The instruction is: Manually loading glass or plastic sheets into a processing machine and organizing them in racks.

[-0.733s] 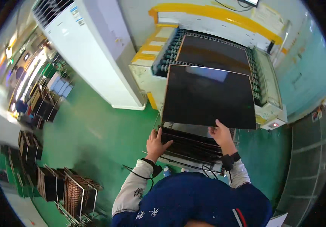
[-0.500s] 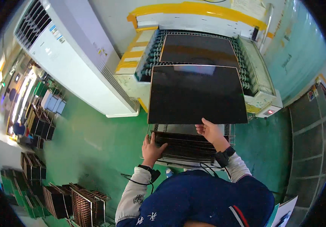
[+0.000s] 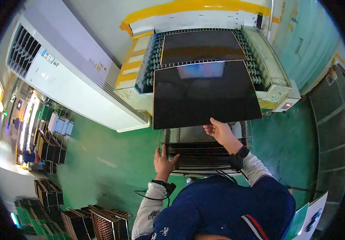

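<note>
Green floor [image 3: 104, 146], glossy panel [image 3: 204, 94], perhaps glass, in right hand [image 3: 222, 133]

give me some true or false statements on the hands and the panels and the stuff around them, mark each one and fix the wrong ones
1. The right hand holds the near edge of a large dark panel. True.
2. Both hands hold that panel. False: the left hand is at the left end of the racked panels below.
3. A second panel lies on the roller machine. True.
4. Both wrists are bare. False: dark straps are on both.
5. A tall white unit stands left of the roller machine. True.
</note>
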### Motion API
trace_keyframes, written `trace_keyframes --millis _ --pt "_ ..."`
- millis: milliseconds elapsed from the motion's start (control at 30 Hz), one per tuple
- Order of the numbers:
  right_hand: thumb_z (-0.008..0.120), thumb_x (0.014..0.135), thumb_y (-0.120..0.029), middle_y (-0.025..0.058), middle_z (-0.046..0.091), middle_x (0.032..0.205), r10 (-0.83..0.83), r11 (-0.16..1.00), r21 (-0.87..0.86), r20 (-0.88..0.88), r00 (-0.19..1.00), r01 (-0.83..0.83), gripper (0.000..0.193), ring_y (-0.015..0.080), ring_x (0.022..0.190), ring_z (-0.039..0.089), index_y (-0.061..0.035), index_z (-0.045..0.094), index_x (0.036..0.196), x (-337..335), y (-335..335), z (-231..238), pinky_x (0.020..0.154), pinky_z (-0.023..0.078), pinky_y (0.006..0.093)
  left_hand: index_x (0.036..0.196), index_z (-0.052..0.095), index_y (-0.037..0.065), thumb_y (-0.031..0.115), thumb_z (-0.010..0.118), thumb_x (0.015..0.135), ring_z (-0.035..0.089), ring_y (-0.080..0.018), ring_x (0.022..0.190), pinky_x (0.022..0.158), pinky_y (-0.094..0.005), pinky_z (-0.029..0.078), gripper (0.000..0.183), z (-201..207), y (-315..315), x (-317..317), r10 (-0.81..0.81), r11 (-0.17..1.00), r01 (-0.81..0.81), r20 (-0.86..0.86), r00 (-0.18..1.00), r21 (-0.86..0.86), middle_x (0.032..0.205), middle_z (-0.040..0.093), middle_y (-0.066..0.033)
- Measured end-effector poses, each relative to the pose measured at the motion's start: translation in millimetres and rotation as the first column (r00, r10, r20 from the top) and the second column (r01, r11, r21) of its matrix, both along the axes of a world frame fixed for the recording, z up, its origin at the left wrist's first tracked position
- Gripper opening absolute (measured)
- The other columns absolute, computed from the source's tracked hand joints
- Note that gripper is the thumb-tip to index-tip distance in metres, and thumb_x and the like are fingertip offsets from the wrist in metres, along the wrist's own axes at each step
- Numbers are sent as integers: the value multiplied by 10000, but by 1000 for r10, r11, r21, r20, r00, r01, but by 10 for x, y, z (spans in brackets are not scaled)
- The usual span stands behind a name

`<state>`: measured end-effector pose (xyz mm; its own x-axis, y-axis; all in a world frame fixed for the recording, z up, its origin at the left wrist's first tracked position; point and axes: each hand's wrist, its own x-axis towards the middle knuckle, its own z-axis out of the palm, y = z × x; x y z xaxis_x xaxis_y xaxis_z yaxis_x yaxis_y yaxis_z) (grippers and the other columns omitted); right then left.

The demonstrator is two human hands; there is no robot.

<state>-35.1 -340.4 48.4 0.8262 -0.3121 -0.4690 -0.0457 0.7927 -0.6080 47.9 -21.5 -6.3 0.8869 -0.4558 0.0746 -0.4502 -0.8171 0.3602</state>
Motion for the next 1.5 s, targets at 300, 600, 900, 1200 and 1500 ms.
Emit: trace_keyframes --millis 300,600,900,1200,1500 --pt "663 974 -329 200 705 974 -28 999 -24 17 999 28 347 254 823 663 16 634 975 116 -130 5 754 544 377 1499 445 112 659 719 788 481 -433 1297 1046 -480 446 938 -4 12 6 -5 999 5 -8 1000 36 1448 445 -272" --pt "678 961 -317 177 706 941 -48 998 -39 25 999 49 309 240 808 656 -14 621 964 216 -259 39 764 536 363 1504 439 112 654 719 789 482 -439 1292 1044 -485 446 940 -44 11 5 -13 1000 13 -2 1000 26 1453 441 -268" --pt "673 964 -332 172 709 955 -52 998 -46 25 998 53 331 233 802 660 -7 617 982 344 -348 76 755 537 362 1500 444 106 645 728 783 481 -436 1295 1047 -485 446 941 -45 -1 3 -4 999 4 -6 1000 31 1458 438 -255" --pt "667 966 -340 157 714 961 -41 998 -56 39 998 44 322 233 798 664 -23 615 983 445 -416 90 744 542 359 1491 459 110 631 738 778 485 -432 1291 1053 -481 441 926 -12 -23 -1 10 1000 -9 -12 1000 30 1462 436 -252" --pt "672 966 -306 161 708 965 -48 997 -54 47 998 51 297 231 835 669 -20 605 1015 571 -523 23 737 548 363 1488 461 109 631 740 775 485 -431 1289 1048 -484 443 927 8 -31 -6 13 1000 -12 -25 1000 24 1450 447 -254"
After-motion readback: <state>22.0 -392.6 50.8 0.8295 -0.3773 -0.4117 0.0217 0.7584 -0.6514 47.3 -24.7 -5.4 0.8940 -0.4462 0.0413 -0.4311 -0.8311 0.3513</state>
